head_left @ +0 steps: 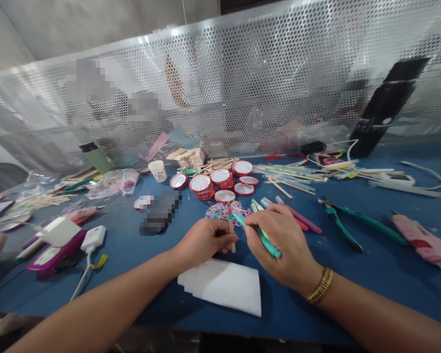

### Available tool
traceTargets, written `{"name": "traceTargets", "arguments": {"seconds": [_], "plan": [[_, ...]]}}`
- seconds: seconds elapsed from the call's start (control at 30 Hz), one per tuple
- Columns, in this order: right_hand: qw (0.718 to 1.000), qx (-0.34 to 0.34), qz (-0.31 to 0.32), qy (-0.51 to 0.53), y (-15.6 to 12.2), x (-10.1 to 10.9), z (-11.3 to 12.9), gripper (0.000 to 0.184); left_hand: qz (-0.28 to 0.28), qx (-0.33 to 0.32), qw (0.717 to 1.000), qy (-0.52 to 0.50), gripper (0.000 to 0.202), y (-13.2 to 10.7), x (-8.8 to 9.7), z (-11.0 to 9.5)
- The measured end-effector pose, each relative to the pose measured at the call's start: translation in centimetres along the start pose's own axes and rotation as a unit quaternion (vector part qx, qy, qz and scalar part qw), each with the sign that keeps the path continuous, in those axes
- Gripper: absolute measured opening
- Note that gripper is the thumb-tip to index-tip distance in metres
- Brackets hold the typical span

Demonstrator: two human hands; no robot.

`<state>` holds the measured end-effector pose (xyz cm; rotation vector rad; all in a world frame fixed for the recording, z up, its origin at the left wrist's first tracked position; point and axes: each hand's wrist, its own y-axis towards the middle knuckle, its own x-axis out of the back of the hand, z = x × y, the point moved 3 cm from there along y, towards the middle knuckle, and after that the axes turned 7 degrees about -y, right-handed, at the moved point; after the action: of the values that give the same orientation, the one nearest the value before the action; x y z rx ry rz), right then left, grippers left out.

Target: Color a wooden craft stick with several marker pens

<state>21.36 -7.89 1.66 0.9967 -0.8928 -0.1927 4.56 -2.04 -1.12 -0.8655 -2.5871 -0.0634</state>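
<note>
Left hand (211, 239) pinches a colour-banded stick (231, 224) beyond the white paper (224, 285), fingers hiding part; right hand (281, 240) grips a teal marker (271, 247) beside it, tip contact unclear. Pixelation obscures a dark object (162, 213); pink glue gun (422, 235) cut off at right; cup (157, 171) print unreadable.

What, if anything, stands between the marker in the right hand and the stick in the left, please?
Nothing visible: the right hand holds the turquoise marker with its tip close beside the wooden stick pinched in the left hand. The colourful tangled strands lie behind, not between.
</note>
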Motion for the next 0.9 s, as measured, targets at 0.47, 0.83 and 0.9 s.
{"name": "traceTargets", "arguments": {"seconds": [0.47,0.83,0.9], "plan": [[0.999,0.04,-0.003,0.024,-0.29,-0.06,0.47,0.017,0.006,0.0,0.999,-0.035,0.031,-0.14,0.06,0.2],[0.997,0.044,-0.044,0.034,-0.55,0.5,0.89,0.014,-0.004,0.001,0.999,-0.035,0.032,-0.07,0.12,0.46],[0.997,0.055,-0.038,0.036,-0.53,0.52,0.84,0.014,-0.002,0.001,0.999,-0.041,0.034,-0.1,0.12,0.42]]}}
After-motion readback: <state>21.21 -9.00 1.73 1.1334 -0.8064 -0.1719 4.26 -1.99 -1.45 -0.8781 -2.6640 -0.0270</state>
